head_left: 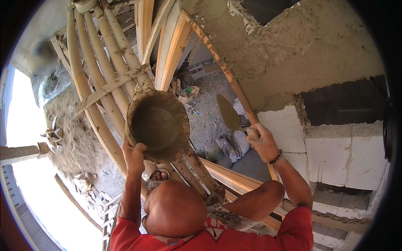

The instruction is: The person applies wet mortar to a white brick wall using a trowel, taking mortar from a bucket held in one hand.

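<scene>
- Nearest, at the bottom of the frame, are the person's red short sleeves [289, 232] and bent bare knees [176, 207], with sandalled feet on the round tan bamboo poles [109, 67] that run up to the upper left.
- Left of centre, the left hand [134, 158] pinches the near rim of a round, mortar-caked bucket [179, 111], thumb over the edge. Whether the poles also bear its weight I cannot tell.
- Inside the bucket, wet grey-brown mix coats the wall and bottom; the shadow hides how much is left.
- Right of centre, the right hand [264, 143] is closed around the handle of a leaf-shaped trowel [228, 113]. Its blade points up and left, apart from both bucket and wall; whether it carries mix is unclear.
- Just beyond the blade, a long orange-brown wooden strip [228, 73] is smeared with mortar along its edge.
- At the upper right, a rough brown-grey mortar layer [289, 58] covers a broad area, so coating there seems well advanced, though its surface looks unsmoothed.
- At the lower right, white rectangular blocks [328, 152] are bare; that part seems left to coat.
- Farthest, a debris-strewn grey floor [207, 111] shows below, mid-frame.
</scene>
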`<state>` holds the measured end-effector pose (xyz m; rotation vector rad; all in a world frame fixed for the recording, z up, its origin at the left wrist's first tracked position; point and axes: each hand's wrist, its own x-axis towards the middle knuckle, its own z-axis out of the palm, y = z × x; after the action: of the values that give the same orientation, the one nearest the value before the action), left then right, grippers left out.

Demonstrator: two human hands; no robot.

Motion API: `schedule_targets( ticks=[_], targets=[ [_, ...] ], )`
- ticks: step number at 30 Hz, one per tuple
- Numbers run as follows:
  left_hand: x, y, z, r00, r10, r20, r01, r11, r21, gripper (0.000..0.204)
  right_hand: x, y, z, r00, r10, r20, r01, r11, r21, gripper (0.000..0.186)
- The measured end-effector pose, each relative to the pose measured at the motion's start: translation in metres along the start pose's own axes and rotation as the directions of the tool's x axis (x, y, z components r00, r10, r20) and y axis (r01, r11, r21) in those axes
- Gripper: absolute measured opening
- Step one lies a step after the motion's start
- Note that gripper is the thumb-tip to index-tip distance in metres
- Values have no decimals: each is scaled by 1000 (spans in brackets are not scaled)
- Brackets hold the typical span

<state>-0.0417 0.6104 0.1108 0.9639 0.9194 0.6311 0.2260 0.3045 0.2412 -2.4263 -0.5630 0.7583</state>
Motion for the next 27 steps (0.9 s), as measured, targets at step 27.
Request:
schedule_targets(
  ticks=[27],
  targets=[
    [10,-18,-46,1000,-8,11,10,994,-107,71,46,-12,-2,985,93,-145,-44,949,312,31]
  ],
)
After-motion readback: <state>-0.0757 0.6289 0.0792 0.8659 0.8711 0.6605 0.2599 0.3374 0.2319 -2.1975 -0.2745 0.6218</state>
